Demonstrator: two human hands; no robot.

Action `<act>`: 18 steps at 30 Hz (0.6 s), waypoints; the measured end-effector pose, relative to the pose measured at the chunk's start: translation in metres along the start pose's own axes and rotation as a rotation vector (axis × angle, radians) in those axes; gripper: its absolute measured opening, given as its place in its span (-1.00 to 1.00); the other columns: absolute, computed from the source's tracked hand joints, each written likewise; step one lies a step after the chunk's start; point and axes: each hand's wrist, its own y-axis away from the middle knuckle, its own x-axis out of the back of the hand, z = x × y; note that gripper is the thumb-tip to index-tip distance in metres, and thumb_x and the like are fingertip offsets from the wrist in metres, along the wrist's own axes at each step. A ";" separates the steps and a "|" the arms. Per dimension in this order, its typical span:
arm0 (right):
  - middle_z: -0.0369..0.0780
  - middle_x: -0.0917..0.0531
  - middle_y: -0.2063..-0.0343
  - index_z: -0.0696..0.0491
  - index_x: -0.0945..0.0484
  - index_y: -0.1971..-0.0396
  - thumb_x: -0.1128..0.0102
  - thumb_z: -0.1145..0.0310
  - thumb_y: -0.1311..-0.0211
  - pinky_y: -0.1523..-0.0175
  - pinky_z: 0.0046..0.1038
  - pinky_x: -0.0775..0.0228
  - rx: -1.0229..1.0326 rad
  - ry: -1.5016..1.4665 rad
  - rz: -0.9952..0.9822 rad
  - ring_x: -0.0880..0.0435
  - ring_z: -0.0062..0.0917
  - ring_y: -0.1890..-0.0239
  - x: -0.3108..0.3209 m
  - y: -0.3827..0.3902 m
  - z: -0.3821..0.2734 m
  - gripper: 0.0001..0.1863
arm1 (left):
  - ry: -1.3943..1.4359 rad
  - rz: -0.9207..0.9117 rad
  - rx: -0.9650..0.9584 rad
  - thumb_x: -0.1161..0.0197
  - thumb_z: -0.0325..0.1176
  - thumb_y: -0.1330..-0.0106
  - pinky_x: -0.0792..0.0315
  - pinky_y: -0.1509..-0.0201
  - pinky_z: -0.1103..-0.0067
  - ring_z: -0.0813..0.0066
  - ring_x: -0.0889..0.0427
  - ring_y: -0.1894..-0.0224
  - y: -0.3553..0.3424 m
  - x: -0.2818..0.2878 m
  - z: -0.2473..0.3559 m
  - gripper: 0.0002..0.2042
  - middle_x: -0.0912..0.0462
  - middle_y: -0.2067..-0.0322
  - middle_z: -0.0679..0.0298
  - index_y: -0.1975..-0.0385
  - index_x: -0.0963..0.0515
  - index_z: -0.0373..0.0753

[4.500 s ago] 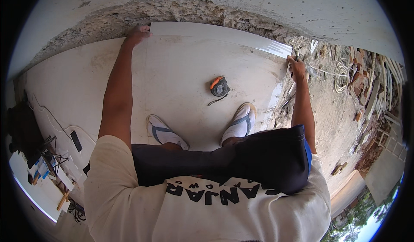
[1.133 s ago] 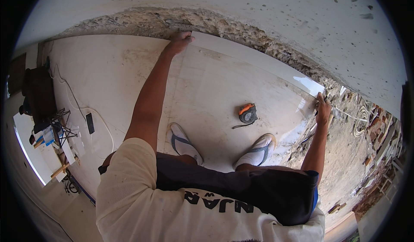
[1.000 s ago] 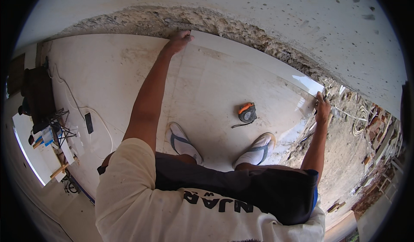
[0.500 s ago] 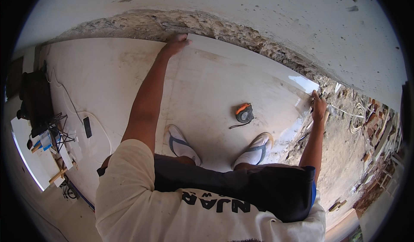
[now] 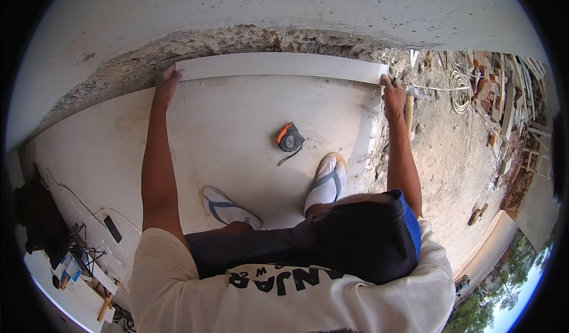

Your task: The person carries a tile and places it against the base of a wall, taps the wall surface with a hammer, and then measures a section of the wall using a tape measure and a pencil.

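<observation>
A long white strip point(image 5: 282, 64) lies across the upper middle of the view, just below the rough gouged band along the base of the wall. My left hand point(image 5: 169, 84) grips its left end, fingers curled at the edge. At its right end, my right hand point(image 5: 393, 97) has its fingers closed on the strip's edge. An orange and black tape measure point(image 5: 290, 137) rests on the pale floor point(image 5: 231, 125) between my hands and my sandalled feet.
The wall point(image 5: 284, 7) runs along the top. At right are a coiled cable point(image 5: 460, 93), broken rubble point(image 5: 485, 90) and piled offcuts point(image 5: 512, 99). At lower left are a dark phone point(image 5: 111, 227), white cords and a dark object point(image 5: 38, 217) beside folded metal legs.
The view has swung round: the strip now looks nearly level and further left, with the right-side rubble and outdoor greenery showing more. Both hands still hold the strip's ends.
</observation>
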 end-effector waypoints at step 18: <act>0.10 -0.61 0.36 0.19 -0.60 0.30 -0.08 0.16 -0.30 0.10 -0.15 -0.39 0.313 0.666 -0.154 -0.59 0.00 0.26 -0.005 0.136 0.035 -0.65 | -0.811 0.048 0.262 -0.17 0.13 -0.25 -0.45 0.23 0.33 0.16 -0.63 0.37 0.110 0.042 -0.007 -0.47 -0.63 0.48 0.04 0.43 -0.58 -0.36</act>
